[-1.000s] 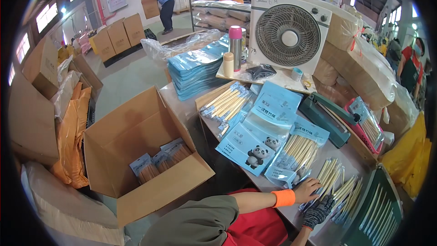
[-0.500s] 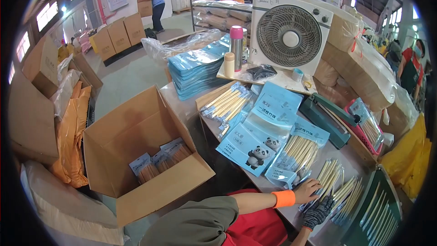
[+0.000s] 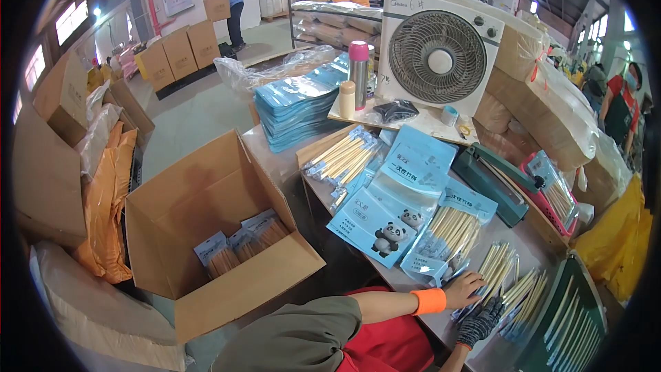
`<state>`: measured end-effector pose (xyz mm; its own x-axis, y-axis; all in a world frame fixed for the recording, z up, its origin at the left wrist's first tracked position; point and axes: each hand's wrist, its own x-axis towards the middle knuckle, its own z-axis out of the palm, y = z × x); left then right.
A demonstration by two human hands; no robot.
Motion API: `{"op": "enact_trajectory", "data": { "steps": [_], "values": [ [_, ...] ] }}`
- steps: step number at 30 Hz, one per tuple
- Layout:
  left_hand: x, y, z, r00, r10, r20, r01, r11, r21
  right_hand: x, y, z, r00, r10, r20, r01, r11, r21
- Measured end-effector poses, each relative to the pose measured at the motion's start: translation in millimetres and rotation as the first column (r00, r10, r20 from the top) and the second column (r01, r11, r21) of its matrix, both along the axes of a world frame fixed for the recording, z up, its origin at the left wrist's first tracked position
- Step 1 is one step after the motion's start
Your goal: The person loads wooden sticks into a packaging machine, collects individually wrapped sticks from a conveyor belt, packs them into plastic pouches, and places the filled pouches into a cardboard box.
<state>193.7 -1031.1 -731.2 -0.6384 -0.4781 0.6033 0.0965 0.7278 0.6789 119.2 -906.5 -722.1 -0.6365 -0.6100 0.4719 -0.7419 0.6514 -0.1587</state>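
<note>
My left hand (image 3: 465, 291), bare and with an orange wristband, curls its fingers at the near end of a bundle of wrapped chopsticks (image 3: 497, 267) on the table. Right beside it, my right hand (image 3: 480, 322) wears a grey knit glove and closes on the same sticks from the near side. Their exact grip is partly hidden. Another loose bundle of wrapped chopsticks (image 3: 527, 296) lies just right of the glove. Beyond my left hand is a blue clear-fronted bag (image 3: 451, 234) filled with chopsticks, next to flat blue panda-printed bags (image 3: 385, 224).
An open carton (image 3: 206, 200) with several packs stands left of the table. At the back are stacked blue bags (image 3: 296, 107), a thermos (image 3: 358, 72) and a box fan (image 3: 441, 55). A green sealer (image 3: 492, 182) and green tray (image 3: 568, 324) sit right. A person (image 3: 236, 10) carries a box.
My hands stay almost in place on the chopsticks. In the background, the person's carried box has shifted slightly left and lower.
</note>
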Motion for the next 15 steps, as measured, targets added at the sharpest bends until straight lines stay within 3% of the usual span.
{"op": "enact_trajectory", "data": {
  "steps": [9,12,13,14,15],
  "values": [
    [-0.5,-1.5,0.3,1.0,-0.003,-0.002,0.003,1.0,0.005,1.0,-2.5,3.0,1.0,-0.021,0.002,0.021,0.999,0.031],
    [-9.5,-5.2,-13.2,0.998,0.039,-0.051,-0.044,0.995,-0.087,2.2,-7.8,12.3,0.986,0.093,0.141,-0.097,0.995,0.022],
    [-20.1,-10.3,-28.5,0.993,0.005,-0.114,-0.012,0.998,-0.062,0.6,-8.0,0.0,0.978,0.195,0.074,-0.188,0.978,-0.086],
    [-8.0,-12.5,-3.7,1.0,-0.013,-0.027,0.013,0.999,0.031,0.0,-17.3,-1.9,0.962,0.199,0.186,-0.164,0.968,-0.191],
    [0.1,-6.4,16.7,0.994,0.048,0.101,-0.066,0.982,0.179,-10.2,-16.9,-33.5,0.991,0.125,0.046,-0.119,0.986,-0.114]
  ]
}}
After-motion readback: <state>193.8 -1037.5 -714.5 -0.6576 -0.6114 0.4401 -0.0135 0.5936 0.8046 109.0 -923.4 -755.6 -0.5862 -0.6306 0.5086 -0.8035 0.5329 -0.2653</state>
